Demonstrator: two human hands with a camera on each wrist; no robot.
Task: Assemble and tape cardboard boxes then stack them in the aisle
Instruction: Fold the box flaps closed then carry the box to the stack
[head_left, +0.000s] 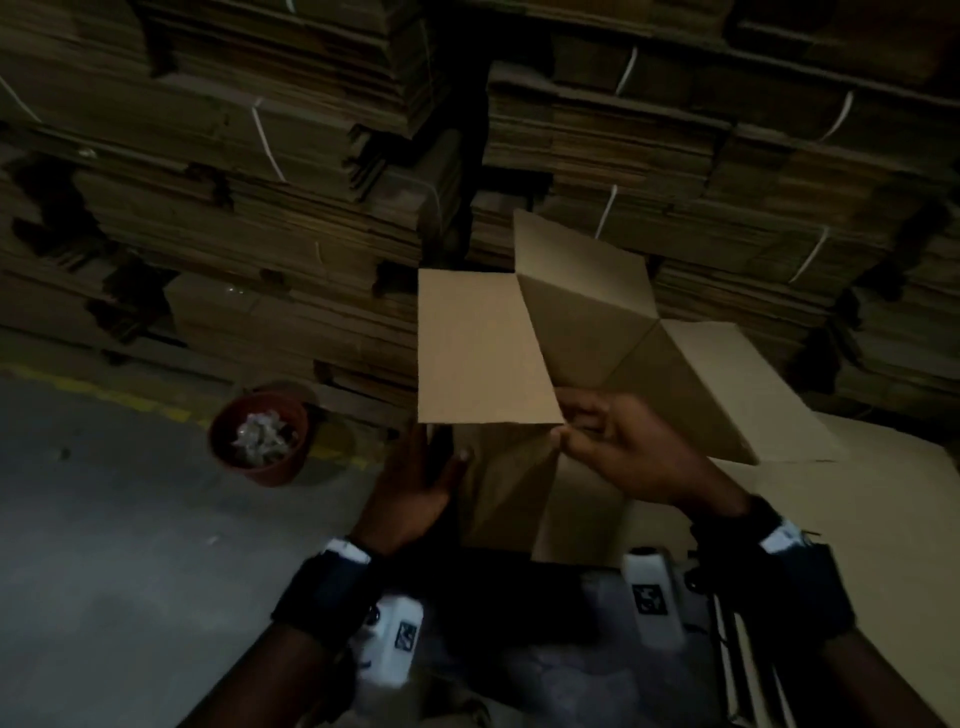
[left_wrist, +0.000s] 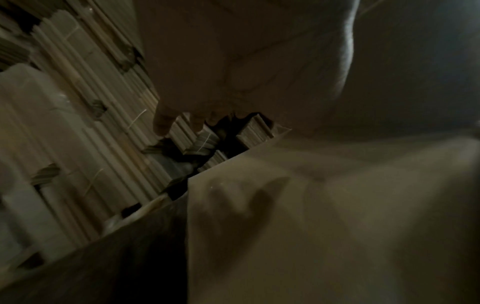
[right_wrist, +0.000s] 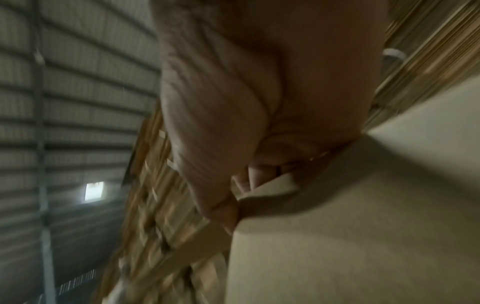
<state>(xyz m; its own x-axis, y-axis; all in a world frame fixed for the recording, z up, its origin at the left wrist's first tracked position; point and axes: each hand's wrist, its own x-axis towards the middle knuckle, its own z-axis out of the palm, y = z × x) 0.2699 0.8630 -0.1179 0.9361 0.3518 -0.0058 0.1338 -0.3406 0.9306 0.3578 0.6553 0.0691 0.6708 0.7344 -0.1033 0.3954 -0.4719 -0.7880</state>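
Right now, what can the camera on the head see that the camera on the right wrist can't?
Only the head view shows the left hand flat against the cardboard box, the brown pot on the grey floor, and both wrist cameras. Only the right wrist view shows the ribbed metal wall with a small bright opening. Both show the right hand pinching a box flap, and the strapped stacks of flat cardboard behind.
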